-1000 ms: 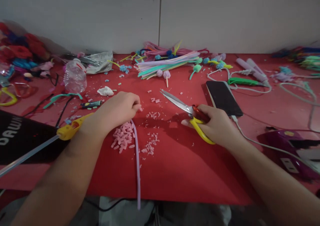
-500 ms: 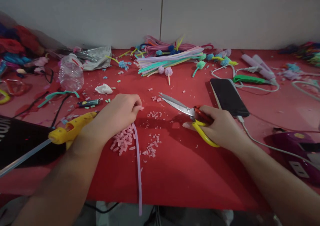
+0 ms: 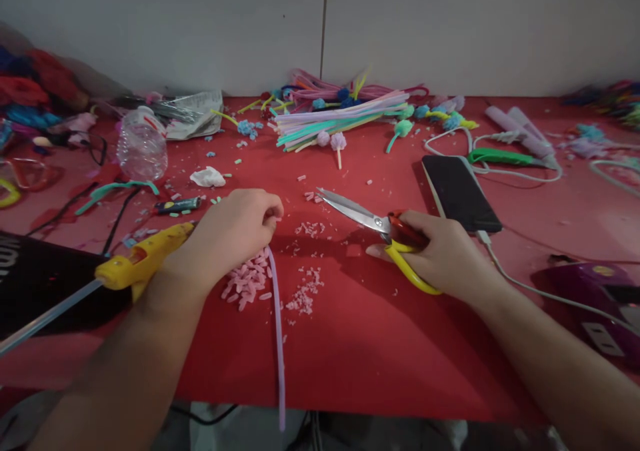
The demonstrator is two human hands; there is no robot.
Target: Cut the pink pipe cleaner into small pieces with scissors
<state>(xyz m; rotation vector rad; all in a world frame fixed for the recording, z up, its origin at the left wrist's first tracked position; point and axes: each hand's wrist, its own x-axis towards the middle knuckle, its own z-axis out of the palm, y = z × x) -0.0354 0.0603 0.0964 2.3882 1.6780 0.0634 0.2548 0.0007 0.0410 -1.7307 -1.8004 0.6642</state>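
Observation:
My left hand (image 3: 240, 228) is closed, thumb and forefinger pinched at a small pink tip. A lilac pipe cleaner (image 3: 277, 331) runs out from under this hand and hangs past the table's front edge; the stretch inside the hand is hidden. Partly below the palm lies a heap of short pink pieces (image 3: 249, 279). To its right are finer pink crumbs (image 3: 303, 294). My right hand (image 3: 440, 251) grips scissors (image 3: 357, 212) with one red and one yellow handle, their blades close together and pointing left toward a few cut pink bits (image 3: 314, 198).
A yellow glue gun (image 3: 145, 258) lies by my left forearm. Behind are a plastic bottle (image 3: 143, 146) and a bundle of pastel pipe cleaners (image 3: 345, 121). On the right lie a phone (image 3: 461, 192) on a cable, a green cutter (image 3: 503, 157) and a purple device (image 3: 590, 304).
Almost nothing differs. The pinched pink tip shows less beyond my left fingers, and the view has shifted very slightly.

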